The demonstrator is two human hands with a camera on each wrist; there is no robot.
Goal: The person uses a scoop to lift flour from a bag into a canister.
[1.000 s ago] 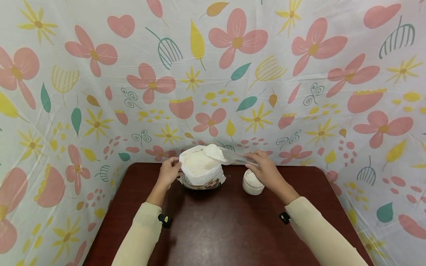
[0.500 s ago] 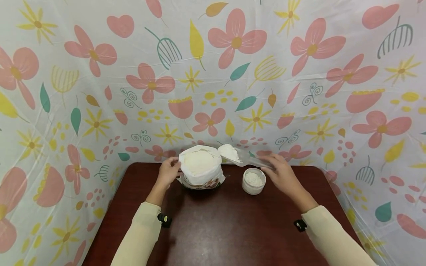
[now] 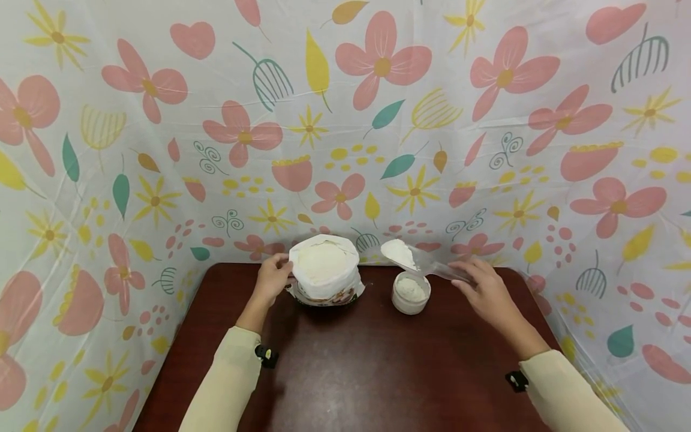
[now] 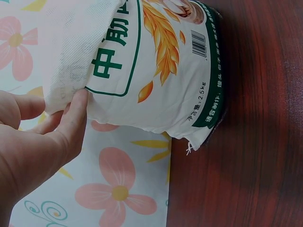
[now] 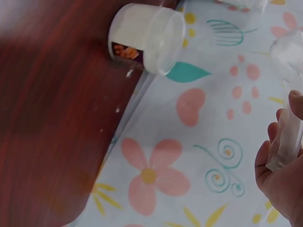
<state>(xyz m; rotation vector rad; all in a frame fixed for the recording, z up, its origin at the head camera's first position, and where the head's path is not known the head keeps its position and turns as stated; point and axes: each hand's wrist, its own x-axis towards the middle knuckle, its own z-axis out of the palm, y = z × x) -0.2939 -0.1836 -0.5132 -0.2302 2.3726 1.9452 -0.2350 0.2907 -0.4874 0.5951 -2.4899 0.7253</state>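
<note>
Transfer step, I judge: right hand (image 3: 487,295) grips loaded clear scoop (image 3: 426,264) near jar (image 3: 408,306); left hand (image 3: 273,279) pinches flour bag (image 4: 154,90). Next likely calls for steady tipping.

Left hand (image 3: 273,278) on a white bag (image 3: 323,287), right hand (image 3: 487,292) with a powder-heaped scoop (image 3: 428,264) near the jar (image 3: 410,305).

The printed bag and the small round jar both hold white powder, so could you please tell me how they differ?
The bag is larger than the jar. The bag is opaque and bears a printed wheat ear, while the jar is see-through. The left hand pinches the bag's edge, while no hand touches the jar. Both stand on the table, open at the top.
</note>
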